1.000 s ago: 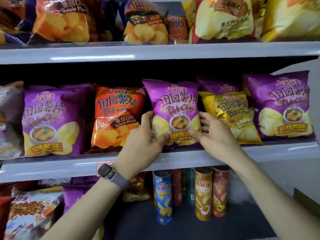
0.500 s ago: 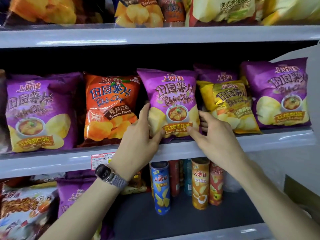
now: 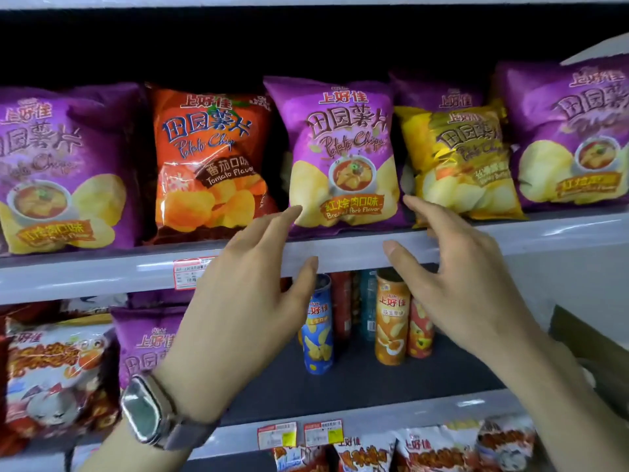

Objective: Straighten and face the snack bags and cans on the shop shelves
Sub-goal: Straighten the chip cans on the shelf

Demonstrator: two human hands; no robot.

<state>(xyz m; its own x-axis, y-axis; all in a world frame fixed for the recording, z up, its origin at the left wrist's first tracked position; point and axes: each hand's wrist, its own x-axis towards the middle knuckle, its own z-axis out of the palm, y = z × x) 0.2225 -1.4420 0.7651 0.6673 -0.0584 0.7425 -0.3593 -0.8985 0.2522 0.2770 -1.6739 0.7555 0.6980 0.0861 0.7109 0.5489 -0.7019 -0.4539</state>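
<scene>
Though the tomato chip bag looks faced, I judge the step in hand is the braised pork chip bag beside it, upright and label out on the grey shelf. My left hand hovers spread and empty at its lower left corner (touching, I cannot tell); my right hand, also spread and empty, at its lower right. Next, the tilted yellow chip bag wants squaring. Below stand chip cans.

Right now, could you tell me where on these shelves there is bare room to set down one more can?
The dark lower shelf is bare in front of the blue can and orange can. The middle shelf is crowded: tomato bag, middle purple bag and yellow bag stand packed side by side.
</scene>
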